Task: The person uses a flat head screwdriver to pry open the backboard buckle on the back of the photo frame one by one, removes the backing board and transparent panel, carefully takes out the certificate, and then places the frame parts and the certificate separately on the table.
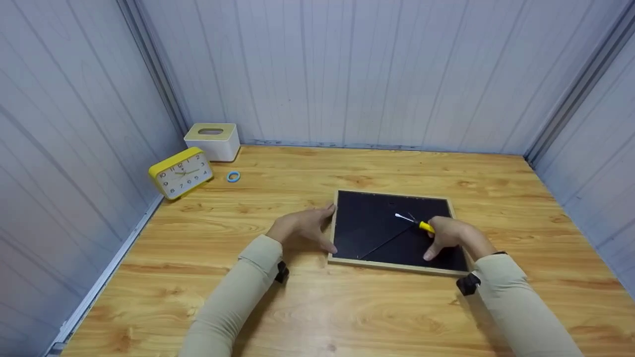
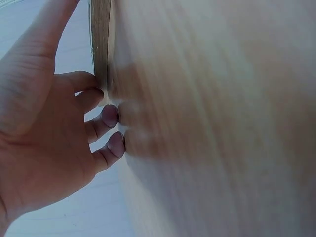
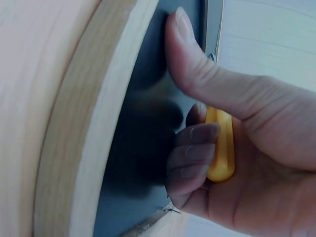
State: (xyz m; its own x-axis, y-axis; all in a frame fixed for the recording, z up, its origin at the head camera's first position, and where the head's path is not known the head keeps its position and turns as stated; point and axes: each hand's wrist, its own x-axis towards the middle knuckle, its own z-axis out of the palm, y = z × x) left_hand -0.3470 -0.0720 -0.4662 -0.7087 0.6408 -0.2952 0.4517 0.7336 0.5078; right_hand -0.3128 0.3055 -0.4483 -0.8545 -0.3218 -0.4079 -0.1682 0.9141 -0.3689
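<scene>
- As I read the head view, the framed board (image 1: 384, 225) lies flat on the tabletop (image 1: 307, 307), right of centre, black face up.
- Its wooden border (image 1: 392, 267) edges that face wherever I can see it, and I spot no loose piece alongside, so I judge nothing has been taken apart.
- My right-hand view shows fingers of the right hand (image 1: 449, 233) curled round the yellow handle of what looks like a screwdriver (image 1: 425, 227); picking up the tool is done.
- Its tip points to the upper left over the black face. I see it seated in no fastener and cannot tell whether it touches the surface, so the tool's work seems left to do.
- At the board's left edge, the left hand (image 1: 305, 223) has its fingers spread and touching, apparently to steady it.
- Any fixings are too small for me to count, so how much remains I cannot say.
</scene>
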